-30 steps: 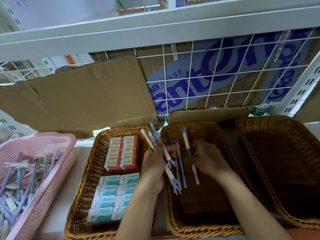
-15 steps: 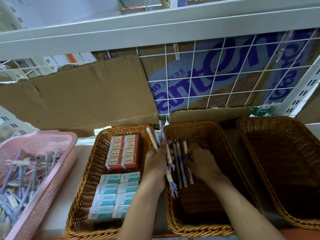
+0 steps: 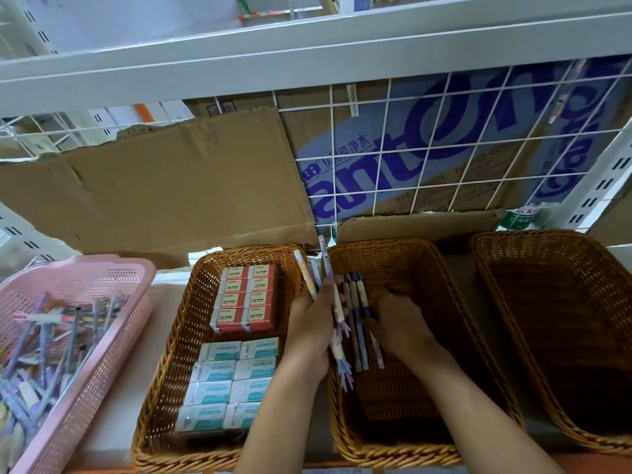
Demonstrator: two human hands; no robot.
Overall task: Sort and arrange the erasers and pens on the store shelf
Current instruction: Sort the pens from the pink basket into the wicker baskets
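**Both hands at the middle basket**

At 6 o'clock two bare forearms reach up into view. The left hand (image 3: 309, 331) has its fingers curled round a bundle of slim pastel pens (image 3: 337, 309). It holds them tilted over the gap between two baskets, their upper ends pointing to 12 o'clock. Just at its 3 o'clock the right hand (image 3: 405, 328) lies palm down, fingers bent onto a row of slim pens (image 3: 355, 323). These lie side by side along the left wall of the middle brown wicker basket (image 3: 427, 268). Whether those fingers pinch a pen or only rest on it cannot be told.

At 9 o'clock from the left hand stands the left brown wicker basket (image 3: 171, 336). It holds flat white-and-teal eraser boxes (image 3: 229, 381) in its near half and red-banded 2B eraser boxes (image 3: 244, 299) in its far half. At 3 o'clock a third brown wicker basket (image 3: 513, 319) stands beside the middle one. At 8 o'clock a pink perforated plastic basket (image 3: 113, 336) holds a loose heap of mixed pens (image 3: 51, 336).

Beyond, toward 11 o'clock, is a torn brown cardboard sheet (image 3: 171, 186). At 1 o'clock a white wire grid (image 3: 383, 148) fronts a blue-printed carton (image 3: 427, 131). A grey metal shelf (image 3: 307, 56) spans 12 o'clock
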